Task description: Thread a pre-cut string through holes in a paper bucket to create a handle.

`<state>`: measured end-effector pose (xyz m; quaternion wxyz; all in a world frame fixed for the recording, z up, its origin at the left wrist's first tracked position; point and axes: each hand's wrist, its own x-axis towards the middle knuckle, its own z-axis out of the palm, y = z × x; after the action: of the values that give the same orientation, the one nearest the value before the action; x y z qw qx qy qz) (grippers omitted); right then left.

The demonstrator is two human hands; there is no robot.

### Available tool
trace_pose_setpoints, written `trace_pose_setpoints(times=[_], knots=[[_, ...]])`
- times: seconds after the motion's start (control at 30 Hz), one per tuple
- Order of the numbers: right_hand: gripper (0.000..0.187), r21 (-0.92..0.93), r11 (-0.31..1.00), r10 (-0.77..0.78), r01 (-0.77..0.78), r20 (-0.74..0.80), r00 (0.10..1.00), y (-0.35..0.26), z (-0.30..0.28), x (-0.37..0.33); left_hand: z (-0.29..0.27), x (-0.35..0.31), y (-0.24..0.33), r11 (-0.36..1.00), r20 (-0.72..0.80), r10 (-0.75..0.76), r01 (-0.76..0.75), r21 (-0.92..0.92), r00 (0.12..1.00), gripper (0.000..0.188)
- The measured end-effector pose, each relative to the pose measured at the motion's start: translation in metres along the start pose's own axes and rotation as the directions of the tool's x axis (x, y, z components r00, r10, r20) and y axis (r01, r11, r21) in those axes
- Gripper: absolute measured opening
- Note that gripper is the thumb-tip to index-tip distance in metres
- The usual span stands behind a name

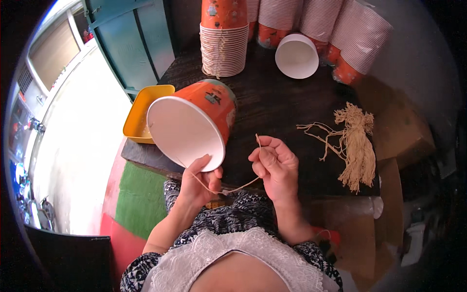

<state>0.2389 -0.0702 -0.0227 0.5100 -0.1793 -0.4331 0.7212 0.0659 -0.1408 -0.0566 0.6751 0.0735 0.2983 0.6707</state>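
Observation:
An orange printed paper bucket (206, 103) with a white inside lies tilted on the dark table, its mouth toward me. My left hand (199, 182) grips the bucket's rim between thumb and fingers. A thin tan cord (243, 186) runs from the rim by the left thumb, sags between my hands and reaches the right one. My right hand (276, 168) pinches the cord, and its end sticks up above the fingertips. Farther right on the table lies a bundle of tan cords (359, 148), a few strands trailing left.
Behind the bucket stands a stack of nested orange buckets (224, 51). More wrapped stacks (362, 36) line the back, with a single white-mouthed bucket (296, 56) before them. A yellow tray (137, 112) sits at the table's left edge. Cardboard (396, 121) is at the right.

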Motion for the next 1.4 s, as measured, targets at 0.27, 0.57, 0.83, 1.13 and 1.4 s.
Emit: trace_pose_setpoints(times=[0.27,0.57,0.83,1.13,1.4], knots=[[0.009,-0.03,0.999,0.046,-0.046,0.012,0.999,-0.002,0.011,-0.002,0.0,-0.001,-0.001,0.994,0.046,-0.051,0.056,-0.098,0.998,0.025],[0.01,-0.378,0.925,-0.052,0.043,-0.015,0.999,0.001,0.016,-0.011,-0.001,-0.001,-0.003,0.997,0.062,-0.045,0.049,-0.062,0.997,0.025],[0.009,-0.451,0.854,-0.24,0.26,0.102,0.965,0.007,0.026,-0.013,0.003,-0.003,-0.006,0.986,0.132,-0.084,0.102,-0.133,0.988,0.025],[0.019,-0.434,0.848,-0.281,0.305,0.119,0.952,0.012,0.028,-0.015,0.014,-0.006,-0.009,0.998,0.048,0.043,-0.041,-0.052,0.998,0.03],[0.016,-0.407,0.897,-0.146,0.175,0.102,0.984,0.017,0.023,-0.017,0.011,-0.007,-0.005,0.974,0.188,0.149,-0.111,-0.196,0.971,0.031]])
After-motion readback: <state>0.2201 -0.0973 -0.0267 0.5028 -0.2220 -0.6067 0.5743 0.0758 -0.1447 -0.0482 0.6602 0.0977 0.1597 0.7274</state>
